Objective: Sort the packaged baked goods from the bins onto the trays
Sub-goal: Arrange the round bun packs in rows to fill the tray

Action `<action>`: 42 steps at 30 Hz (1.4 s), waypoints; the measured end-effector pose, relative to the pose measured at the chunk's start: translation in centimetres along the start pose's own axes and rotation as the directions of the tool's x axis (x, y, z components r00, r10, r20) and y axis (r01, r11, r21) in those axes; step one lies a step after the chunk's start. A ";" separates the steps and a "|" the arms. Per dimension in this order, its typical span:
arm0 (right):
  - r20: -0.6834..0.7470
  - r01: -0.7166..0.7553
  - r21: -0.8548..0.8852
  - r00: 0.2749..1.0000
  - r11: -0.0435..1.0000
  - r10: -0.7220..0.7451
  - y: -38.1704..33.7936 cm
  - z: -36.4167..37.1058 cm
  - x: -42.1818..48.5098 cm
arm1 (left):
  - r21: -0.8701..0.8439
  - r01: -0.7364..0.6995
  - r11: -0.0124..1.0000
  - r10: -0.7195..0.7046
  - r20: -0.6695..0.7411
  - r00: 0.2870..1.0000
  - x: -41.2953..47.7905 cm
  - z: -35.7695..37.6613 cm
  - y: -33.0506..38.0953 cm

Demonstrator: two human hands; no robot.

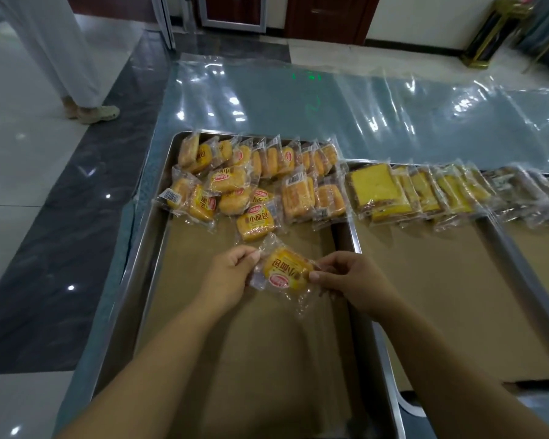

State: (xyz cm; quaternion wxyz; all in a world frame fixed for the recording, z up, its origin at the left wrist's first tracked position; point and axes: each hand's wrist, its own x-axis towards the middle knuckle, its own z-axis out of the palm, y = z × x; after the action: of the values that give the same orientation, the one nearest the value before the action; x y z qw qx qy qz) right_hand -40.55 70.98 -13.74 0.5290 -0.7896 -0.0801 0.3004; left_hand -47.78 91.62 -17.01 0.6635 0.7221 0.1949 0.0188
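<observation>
A small yellow bread packet in clear wrap with red print hangs just above the left metal tray. My left hand pinches its left edge and my right hand pinches its right edge. Several similar yellow bread packets lie in a loose pile across the far end of that tray. The middle tray holds a row of wrapped yellow cake slices leaning on each other. Darker wrapped pastries sit on a third tray at the right edge.
Brown paper lines the trays. The table beyond is covered in shiny clear plastic. A person in white trousers and a beige shoe stands on the tiled floor at the far left. No bins are visible.
</observation>
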 end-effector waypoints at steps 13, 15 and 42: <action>0.161 0.043 -0.366 0.987 0.930 0.018 0.0 1.5 3.3 | 0.332 -0.213 0.919 0.147 0.215 0.966 1.9 0.4 -0.8; 0.133 0.049 -0.376 0.991 0.925 0.002 0.2 1.7 3.7 | 0.340 -0.225 0.913 0.164 0.199 0.966 2.7 0.5 -0.5; -0.138 -0.045 -0.890 0.975 0.454 -0.176 2.8 3.0 -2.8 | 0.796 -0.219 0.564 0.226 0.106 0.968 -4.6 -1.7 -3.8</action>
State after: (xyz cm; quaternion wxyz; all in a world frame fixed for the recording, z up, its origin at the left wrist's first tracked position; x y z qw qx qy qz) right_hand -45.04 70.94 -15.89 0.0560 -0.9724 -0.1991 0.1085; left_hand -53.47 92.00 -19.37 0.2592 0.9613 0.0927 0.0153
